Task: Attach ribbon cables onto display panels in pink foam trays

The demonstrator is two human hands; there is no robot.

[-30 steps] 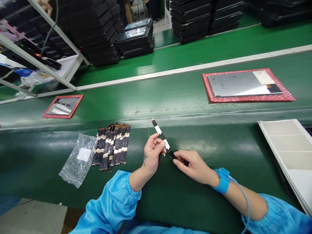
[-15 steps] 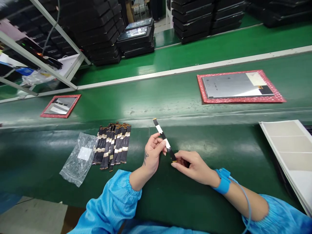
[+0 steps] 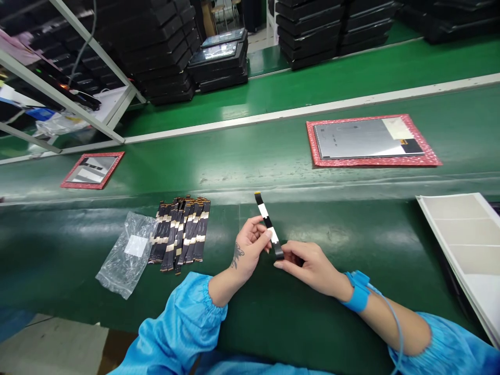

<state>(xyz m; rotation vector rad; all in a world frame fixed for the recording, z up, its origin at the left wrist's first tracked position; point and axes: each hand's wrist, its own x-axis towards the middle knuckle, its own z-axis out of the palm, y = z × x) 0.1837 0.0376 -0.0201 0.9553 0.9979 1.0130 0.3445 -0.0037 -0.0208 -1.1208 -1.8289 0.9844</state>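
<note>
A narrow black flex cable [image 3: 268, 222] with white patches and a gold-coloured end slants between my two hands above the green bench. My left hand [image 3: 252, 242] pinches it near its middle, thumb on top. The fingertips of my right hand [image 3: 302, 259] hold its lower end, which bends slightly there. A blue strap with a cord circles my right wrist. Left of my hands lies a spread pile of similar flex cables [image 3: 180, 234]. A clear plastic bag [image 3: 127, 258] with a white label lies against that pile.
Beyond my hands, a display panel [image 3: 359, 138] lies on pink bubble wrap, and a smaller wrapped panel [image 3: 91, 169] lies at left. White divided sheets [image 3: 457, 224] stand at the right edge. Black stacked trays [image 3: 308, 31] and a metal frame [image 3: 89, 36] stand behind.
My left hand has shifted slightly right, and the cable's upper end has swung right, standing steeper. Its lower end now bends in my right fingers. Both wrapped panels have slid left.
</note>
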